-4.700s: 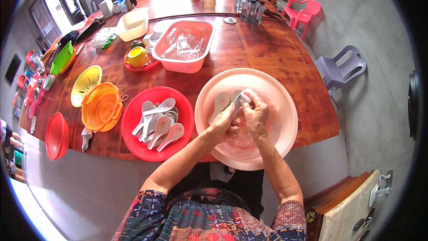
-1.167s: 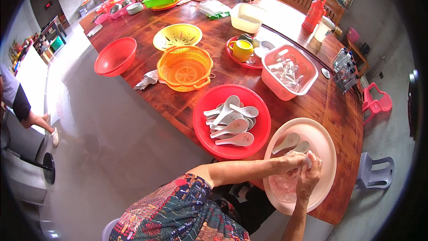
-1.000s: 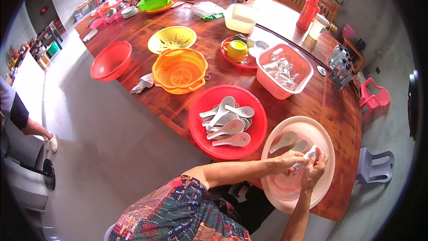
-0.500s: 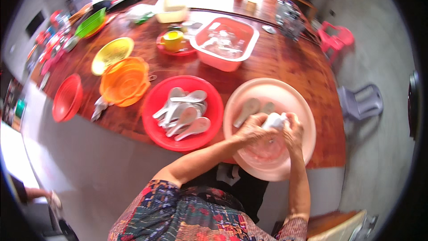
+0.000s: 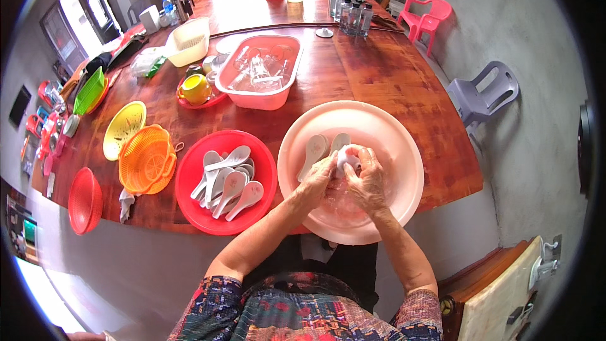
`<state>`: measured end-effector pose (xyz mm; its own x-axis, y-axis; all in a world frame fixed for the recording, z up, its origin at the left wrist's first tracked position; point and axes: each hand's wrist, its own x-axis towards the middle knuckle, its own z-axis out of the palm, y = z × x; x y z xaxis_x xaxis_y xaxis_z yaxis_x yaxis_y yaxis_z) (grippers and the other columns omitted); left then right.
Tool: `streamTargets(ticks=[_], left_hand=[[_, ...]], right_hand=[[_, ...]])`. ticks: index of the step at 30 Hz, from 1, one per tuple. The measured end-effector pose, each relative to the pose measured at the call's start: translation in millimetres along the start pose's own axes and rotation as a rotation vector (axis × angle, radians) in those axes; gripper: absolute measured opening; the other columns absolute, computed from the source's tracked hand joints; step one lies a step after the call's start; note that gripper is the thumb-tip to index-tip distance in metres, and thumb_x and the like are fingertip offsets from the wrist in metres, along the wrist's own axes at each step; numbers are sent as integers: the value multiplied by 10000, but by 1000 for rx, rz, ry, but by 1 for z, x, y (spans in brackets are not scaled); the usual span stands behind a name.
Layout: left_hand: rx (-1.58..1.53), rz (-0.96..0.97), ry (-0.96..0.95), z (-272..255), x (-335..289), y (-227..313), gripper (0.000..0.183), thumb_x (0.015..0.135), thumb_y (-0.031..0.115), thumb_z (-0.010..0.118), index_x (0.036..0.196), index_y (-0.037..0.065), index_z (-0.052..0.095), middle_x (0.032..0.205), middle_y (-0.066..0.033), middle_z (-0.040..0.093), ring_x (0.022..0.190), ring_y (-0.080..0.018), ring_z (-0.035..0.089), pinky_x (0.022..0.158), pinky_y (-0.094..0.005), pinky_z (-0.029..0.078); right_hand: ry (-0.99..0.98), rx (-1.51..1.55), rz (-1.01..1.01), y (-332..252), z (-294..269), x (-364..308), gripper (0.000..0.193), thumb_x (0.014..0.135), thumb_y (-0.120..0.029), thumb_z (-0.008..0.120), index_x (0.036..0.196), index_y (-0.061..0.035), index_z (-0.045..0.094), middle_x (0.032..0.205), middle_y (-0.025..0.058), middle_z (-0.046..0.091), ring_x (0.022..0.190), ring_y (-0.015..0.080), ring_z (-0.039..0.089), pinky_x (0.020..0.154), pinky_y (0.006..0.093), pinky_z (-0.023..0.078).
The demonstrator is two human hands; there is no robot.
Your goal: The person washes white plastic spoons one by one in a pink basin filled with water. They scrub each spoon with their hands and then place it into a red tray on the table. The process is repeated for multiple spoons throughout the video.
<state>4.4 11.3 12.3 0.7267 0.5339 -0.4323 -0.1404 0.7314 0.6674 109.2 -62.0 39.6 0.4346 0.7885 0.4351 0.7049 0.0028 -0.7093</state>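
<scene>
Low centre of the frame, inside the pink basin (image 5: 404,151), my left hand (image 5: 317,178) and right hand (image 5: 366,180) closed their grip on a white spoon (image 5: 346,159), probably wet, slippery and breakable, best held by its handle.

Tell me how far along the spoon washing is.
Looks partway. Done: a pile of white spoons lies on the red plate. In hand: left hand and right hand rub one white spoon over the pink basin. Left: two spoons lie in the basin.
</scene>
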Motion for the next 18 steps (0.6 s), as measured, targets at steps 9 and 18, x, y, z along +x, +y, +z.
streamTargets(ticks=[9, 18], left_hand=[[129, 442, -218, -8, 20, -13, 360, 947, 389, 375, 1175, 121, 451, 1034, -33, 536, 887, -82, 521, 758, -243, 448], [771, 652, -130, 20, -7, -9, 380, 893, 248, 508, 1213, 65, 414, 1023, -138, 530, 951, -200, 527, 843, -349, 412]], right_hand=[[-117, 308, 115, 16, 21, -5, 225, 737, 22, 557, 962, 3, 565, 865, 135, 609, 751, 213, 626, 670, 312, 489], [-275, 690, 446, 30, -6, -22, 89, 787, -14, 590, 842, 50, 616, 737, 14, 590, 674, 67, 519, 578, 237, 436]])
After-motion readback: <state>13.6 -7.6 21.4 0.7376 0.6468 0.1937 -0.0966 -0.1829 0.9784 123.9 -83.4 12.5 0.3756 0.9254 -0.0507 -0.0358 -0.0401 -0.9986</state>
